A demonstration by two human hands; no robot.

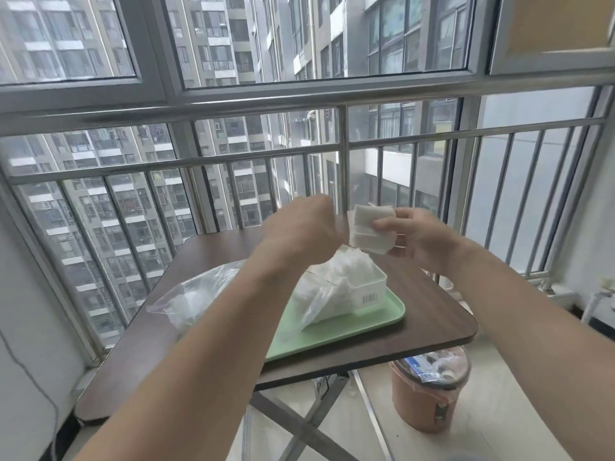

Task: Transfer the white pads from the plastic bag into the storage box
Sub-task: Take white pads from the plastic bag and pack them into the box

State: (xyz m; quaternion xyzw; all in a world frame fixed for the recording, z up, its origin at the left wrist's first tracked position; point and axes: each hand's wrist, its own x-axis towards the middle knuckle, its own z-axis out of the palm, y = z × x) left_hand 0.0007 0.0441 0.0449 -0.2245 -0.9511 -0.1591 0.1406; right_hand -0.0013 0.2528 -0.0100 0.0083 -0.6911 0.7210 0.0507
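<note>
**One stack of pads [371, 227] above the box [369, 291]**

I am pinching the pads in my right hand [419, 241], over the box sitting on the tray [332, 334]. My left hand [299, 227] is hovering beside them, blurred; I cannot tell its grip. The bag [196, 294] is lying against the box.

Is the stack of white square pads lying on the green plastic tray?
No, the right hand holds the white pads up, off the green tray.

Stack of white pads [370, 229] above the white storage box [368, 292] (barcoded), clear plastic bag [199, 296] against it.
</note>
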